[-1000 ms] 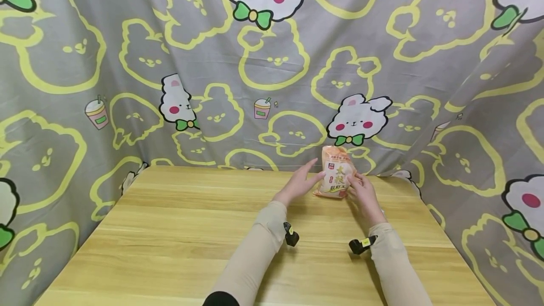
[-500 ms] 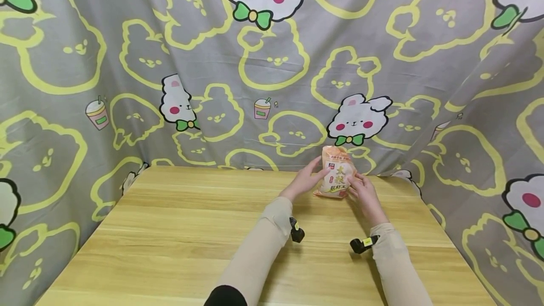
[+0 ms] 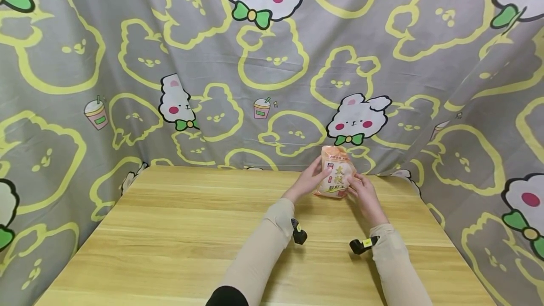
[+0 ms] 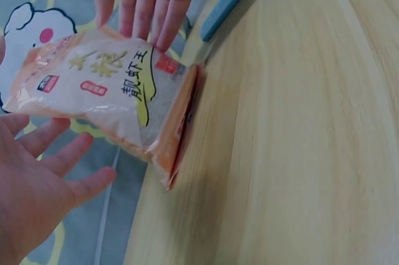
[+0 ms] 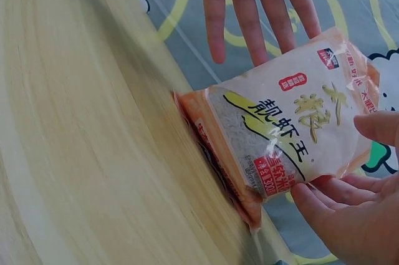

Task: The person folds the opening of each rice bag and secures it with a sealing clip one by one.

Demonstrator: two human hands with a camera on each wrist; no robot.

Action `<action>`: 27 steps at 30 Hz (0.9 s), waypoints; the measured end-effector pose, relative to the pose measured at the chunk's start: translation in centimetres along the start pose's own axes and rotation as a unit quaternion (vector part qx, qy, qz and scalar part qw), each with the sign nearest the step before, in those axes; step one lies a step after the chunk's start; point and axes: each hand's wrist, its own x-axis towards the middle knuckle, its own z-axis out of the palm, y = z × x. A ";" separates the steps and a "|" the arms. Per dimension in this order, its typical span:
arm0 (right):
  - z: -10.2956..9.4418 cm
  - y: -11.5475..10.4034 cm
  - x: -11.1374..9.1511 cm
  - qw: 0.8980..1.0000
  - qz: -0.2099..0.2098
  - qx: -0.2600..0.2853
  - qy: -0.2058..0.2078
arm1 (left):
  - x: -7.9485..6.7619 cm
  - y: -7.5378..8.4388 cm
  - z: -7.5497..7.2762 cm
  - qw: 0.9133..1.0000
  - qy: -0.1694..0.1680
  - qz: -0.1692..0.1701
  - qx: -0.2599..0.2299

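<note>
A small orange-and-white plastic bag of rice (image 3: 337, 174) stands on its bottom edge near the table's back edge, with pale grains showing through its window. My right hand (image 3: 363, 191) grips its right side, thumb on the printed front and fingers behind the edge. At the other side is my left hand (image 3: 308, 181), its fingers (image 5: 249, 28) straight and spread, with the fingertips right at the bag's edge. In the left wrist view, the palm of that hand (image 4: 31, 196) faces the bag.
A wooden table (image 3: 191, 230) lies under both arms. Close behind the bag hangs a grey patterned curtain (image 3: 289, 84), which also runs along both sides. A teal-edged object (image 4: 232, 3) lies on the table beyond the right hand.
My left hand has moved a little right and forward, closer to the bag's left side. The bag and my right hand have hardly moved.
</note>
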 end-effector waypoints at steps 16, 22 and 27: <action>0.3 -0.1 -0.3 1.000 -0.006 -0.002 0.000 | -0.1 -0.1 0.8 0.999 0.023 0.003 -0.023; 0.4 -0.3 -0.4 1.000 -0.007 0.006 0.009 | -0.2 -0.1 0.8 0.999 0.036 0.010 -0.011; 0.5 -0.3 -0.5 1.000 -0.004 0.011 0.010 | -0.3 -0.1 0.9 0.999 0.041 0.009 -0.012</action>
